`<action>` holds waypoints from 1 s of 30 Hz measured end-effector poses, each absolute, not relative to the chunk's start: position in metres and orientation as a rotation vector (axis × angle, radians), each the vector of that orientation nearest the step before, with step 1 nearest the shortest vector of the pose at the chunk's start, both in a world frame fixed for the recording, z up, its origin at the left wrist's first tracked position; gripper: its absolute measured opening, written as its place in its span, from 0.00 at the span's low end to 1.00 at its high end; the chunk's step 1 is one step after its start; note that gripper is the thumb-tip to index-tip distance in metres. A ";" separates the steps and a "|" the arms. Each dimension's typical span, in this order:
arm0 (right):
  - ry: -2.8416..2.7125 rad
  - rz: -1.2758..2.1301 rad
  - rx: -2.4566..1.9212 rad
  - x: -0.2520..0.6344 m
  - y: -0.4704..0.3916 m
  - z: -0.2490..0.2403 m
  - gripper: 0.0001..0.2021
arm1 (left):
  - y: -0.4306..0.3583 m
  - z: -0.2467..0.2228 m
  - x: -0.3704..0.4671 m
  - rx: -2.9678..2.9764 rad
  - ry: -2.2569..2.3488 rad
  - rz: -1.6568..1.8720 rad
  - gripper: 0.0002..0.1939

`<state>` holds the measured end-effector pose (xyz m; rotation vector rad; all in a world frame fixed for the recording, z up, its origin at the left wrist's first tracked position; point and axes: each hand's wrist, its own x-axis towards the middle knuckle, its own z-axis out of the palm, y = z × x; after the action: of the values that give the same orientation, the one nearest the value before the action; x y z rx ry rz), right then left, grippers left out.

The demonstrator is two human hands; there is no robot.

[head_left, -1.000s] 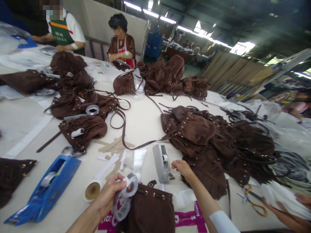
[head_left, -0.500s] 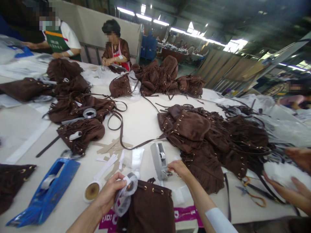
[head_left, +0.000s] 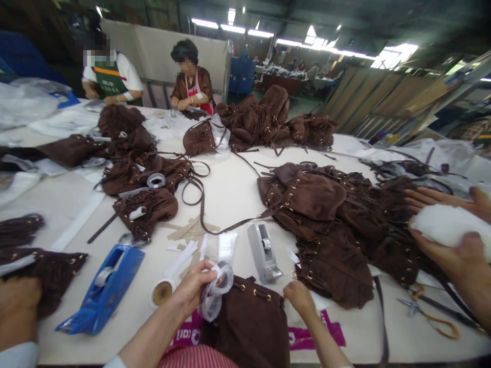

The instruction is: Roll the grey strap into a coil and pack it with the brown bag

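My left hand (head_left: 197, 286) is closed around a looped coil of clear plastic (head_left: 214, 296), with a small white piece at the fingertips. The coil hangs at the left edge of a dark brown drawstring bag (head_left: 255, 327) with gold eyelets, which lies in front of me. My right hand (head_left: 301, 297) is closed beside the bag's upper right corner; whatever its fingers hold, if anything, is too small to make out. Just beyond it stands a grey tape dispenser (head_left: 264, 253). Purple printed plastic (head_left: 333, 329) shows under the bag.
A blue tape dispenser (head_left: 102, 289) and a tape roll (head_left: 162, 293) are at left. Brown bags (head_left: 307, 204) pile up at right, near orange-handled snips (head_left: 433, 317). A co-worker's hands (head_left: 452, 250) hold white stuffing; another hand (head_left: 19, 301) is lower left. Two people (head_left: 192, 84) stand across the table.
My right hand has moved from the grey tape dispenser down and right, to beside the bag's corner. The left hand keeps the plastic coil. A co-worker's hand has appeared at lower left.
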<state>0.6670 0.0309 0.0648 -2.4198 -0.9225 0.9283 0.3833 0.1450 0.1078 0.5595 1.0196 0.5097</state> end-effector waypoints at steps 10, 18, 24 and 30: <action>-0.980 1.314 -1.642 0.560 0.051 0.143 0.17 | 0.124 0.125 0.405 0.709 0.971 0.589 0.21; -0.980 1.278 -1.621 0.542 0.061 0.130 0.15 | 0.119 0.122 0.398 0.757 0.963 0.642 0.18; -0.990 1.247 -1.645 0.538 0.057 0.124 0.15 | 0.115 0.121 0.398 0.780 0.971 0.656 0.16; -0.943 1.235 -1.681 0.537 0.058 0.120 0.15 | 0.114 0.120 0.399 0.836 0.980 0.653 0.16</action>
<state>0.5371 0.0580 0.1204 -1.6808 -0.9431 1.2349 0.3986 0.1136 0.1203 0.8358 0.9798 0.6526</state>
